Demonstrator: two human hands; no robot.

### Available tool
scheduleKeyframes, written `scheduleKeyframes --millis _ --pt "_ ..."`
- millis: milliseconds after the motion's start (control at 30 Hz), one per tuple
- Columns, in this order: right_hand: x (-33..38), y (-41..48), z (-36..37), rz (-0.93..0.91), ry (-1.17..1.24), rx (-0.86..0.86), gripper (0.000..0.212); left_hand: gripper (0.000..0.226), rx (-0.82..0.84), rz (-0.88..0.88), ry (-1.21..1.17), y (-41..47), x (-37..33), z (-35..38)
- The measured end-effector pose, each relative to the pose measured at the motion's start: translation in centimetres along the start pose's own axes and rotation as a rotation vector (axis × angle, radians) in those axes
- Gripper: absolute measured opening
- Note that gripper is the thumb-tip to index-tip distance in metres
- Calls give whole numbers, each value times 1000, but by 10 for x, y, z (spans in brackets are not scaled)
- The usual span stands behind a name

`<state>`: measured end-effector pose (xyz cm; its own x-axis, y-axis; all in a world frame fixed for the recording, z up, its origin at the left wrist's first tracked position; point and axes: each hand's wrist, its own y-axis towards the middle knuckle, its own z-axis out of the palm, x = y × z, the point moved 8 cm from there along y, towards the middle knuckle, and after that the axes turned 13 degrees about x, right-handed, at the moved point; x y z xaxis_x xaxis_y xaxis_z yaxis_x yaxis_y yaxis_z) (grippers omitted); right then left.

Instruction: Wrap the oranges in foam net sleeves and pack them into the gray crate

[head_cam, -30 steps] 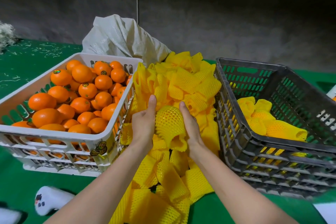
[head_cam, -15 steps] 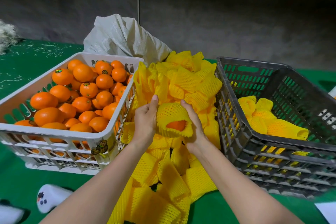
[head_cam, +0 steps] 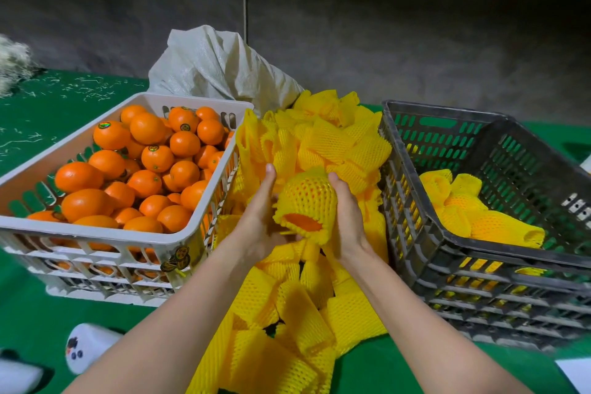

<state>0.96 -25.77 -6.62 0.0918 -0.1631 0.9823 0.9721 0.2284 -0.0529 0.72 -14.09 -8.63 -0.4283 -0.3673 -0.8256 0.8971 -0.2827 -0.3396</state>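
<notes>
As left grip (head_cam: 259, 217) faces right grip (head_cam: 349, 217), orange (head_cam: 302, 222) seemingly lies between.

Orange (head_cam: 300, 223) mostly hidden — foam sleeve (head_cam: 308, 197); white sheet (head_cam: 575, 374) cropped

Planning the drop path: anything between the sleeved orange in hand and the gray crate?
The left hand and right hand hold the sleeved orange over the sleeve pile. Only the left wall of the gray crate stands between; the orange would likely go over its rim. Nothing else visible blocks it.
</notes>
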Motion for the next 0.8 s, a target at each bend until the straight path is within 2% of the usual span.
scheduleKeyframes --millis 67,133,200,267,400,633,733,800 --pt "15 -1 -6 -120 -206 -62 24 63 173 -127 -110 -1 11 14" --pt "30 -6 -11 -257 -394 -136 25 52 278 -97 -111 2 11 22" --pt "38 -12 -13 -353 -460 -190 24 39 314 -60 -91 3 9 27" --pt "40 -13 -13 -364 -518 -195 27 33 358 -30 -60 4 9 30" --pt "39 -8 -17 -262 -524 -159 30 31 429 -15 11 3 10 34" --pt "43 -3 -16 -242 -480 -28 26 23 478 -45 182 -3 0 40" --pt "43 -9 -22 -304 -437 -126 24 35 381 12 192 -6 -8 41" --pt "47 -21 -21 -437 -431 -177 20 55 300 52 181 -7 -12 40"
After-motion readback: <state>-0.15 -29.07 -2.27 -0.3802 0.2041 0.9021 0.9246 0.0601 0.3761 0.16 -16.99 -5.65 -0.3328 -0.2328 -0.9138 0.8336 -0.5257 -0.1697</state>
